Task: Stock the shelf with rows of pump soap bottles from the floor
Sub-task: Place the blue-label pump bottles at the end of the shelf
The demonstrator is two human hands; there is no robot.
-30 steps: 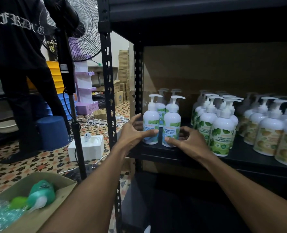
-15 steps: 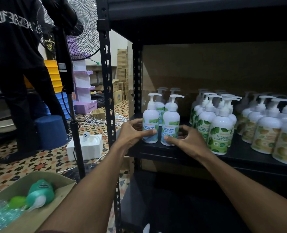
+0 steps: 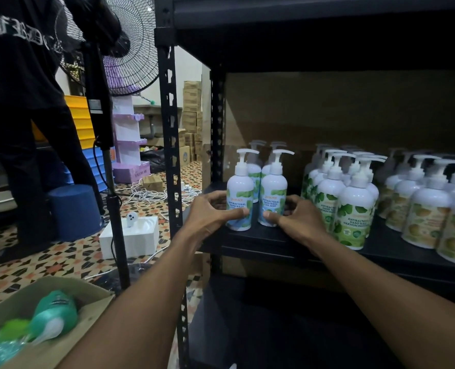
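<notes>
- Dim room; the black metal shelf unit point(image 3: 247, 247) lies in deep shadow above and below.
- Brighter light on the patterned tiled floor point(image 3: 48, 262), left.
- Lower left, the brown cardboard box point(image 3: 61, 352) is blurred; frame edges bend.

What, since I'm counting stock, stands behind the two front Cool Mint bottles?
Two more white pump bottles, only pumps and shoulders showing; the front bottles cover the rest, and anything further back.
</notes>
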